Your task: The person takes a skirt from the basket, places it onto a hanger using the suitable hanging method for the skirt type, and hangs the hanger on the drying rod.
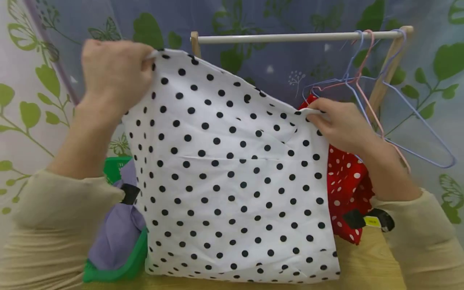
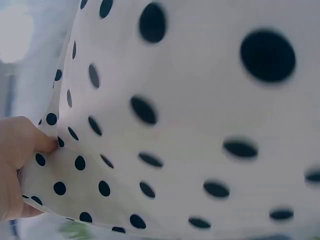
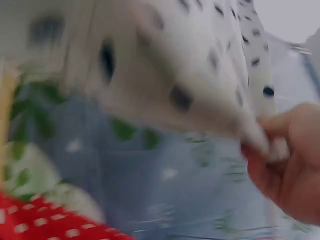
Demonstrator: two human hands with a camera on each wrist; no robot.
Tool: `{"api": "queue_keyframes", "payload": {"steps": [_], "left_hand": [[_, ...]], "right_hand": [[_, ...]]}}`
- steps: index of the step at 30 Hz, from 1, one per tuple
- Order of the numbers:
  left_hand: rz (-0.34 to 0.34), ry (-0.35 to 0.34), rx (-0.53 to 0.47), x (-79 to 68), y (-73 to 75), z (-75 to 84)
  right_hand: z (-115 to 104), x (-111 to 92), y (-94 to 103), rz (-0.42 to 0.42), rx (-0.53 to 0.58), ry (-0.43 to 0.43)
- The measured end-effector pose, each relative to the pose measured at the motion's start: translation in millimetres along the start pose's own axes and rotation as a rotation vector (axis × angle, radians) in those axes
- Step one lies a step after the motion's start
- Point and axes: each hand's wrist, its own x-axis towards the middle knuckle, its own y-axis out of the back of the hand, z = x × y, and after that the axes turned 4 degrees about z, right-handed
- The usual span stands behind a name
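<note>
A white cloth with black polka dots (image 1: 232,173) hangs stretched between both hands, its lower edge down near the wooden table. My left hand (image 1: 114,72) grips its upper left corner, held higher than the other side. With thumb and fingers, my right hand (image 1: 342,123) pinches the upper right corner. In the left wrist view the left hand (image 2: 20,167) holds the cloth's edge between thumb and fingers. The right wrist view is blurred, but the right hand (image 3: 290,160) shows there with a bunched bit of cloth (image 3: 200,75) in its grasp.
Behind stands a rack with a white rail (image 1: 290,38), carrying blue and pink hangers (image 1: 371,92) at its right. A red polka-dot garment (image 1: 349,189) hangs there. At left, a green basket (image 1: 135,257) holds purple cloth (image 1: 117,237). The wooden table (image 1: 373,262) lies below; a leaf-patterned curtain hangs behind.
</note>
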Motion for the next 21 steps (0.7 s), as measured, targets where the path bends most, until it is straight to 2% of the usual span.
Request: {"api": "queue_keyframes", "payload": {"steps": [1, 3, 5, 8, 11, 13, 15, 17, 19, 21], "left_hand": [[-0.080, -0.005, 0.018, -4.5, -3.1, 10.5], [-0.121, -0.041, 0.067, -9.4, -29.2, 11.7], [-0.080, -0.078, 0.087, -18.9, -53.1, 13.1], [0.057, -0.173, 0.080, -36.6, -79.7, 17.1], [0.131, -0.329, 0.080, -56.6, -93.2, 24.0], [0.118, -0.456, 0.096, -71.7, -95.8, 29.8], [0.051, -0.555, 0.112, -86.4, -94.9, 35.2], [-0.061, -0.601, 0.116, -97.9, -91.6, 39.3], [-0.182, -0.599, 0.129, -104.0, -87.4, 41.4], [-0.270, -0.560, 0.135, -106.0, -84.2, 41.6]], "right_hand": [[2, 3, -8.5, -0.034, -0.061, -0.035], [6, 7, -26.2, -0.097, -0.171, -0.077], [8, 9, -41.4, -0.163, -0.262, -0.127], [11, 7, -62.1, -0.245, -0.358, -0.164], [14, 0, -76.1, -0.368, -0.401, -0.199], [16, -7, -80.9, -0.480, -0.401, -0.216], [17, -13, -82.5, -0.596, -0.381, -0.225], [17, -17, -82.4, -0.703, -0.352, -0.214], [15, -19, -81.3, -0.768, -0.328, -0.193], [13, -18, -81.4, -0.791, -0.306, -0.188]]}}
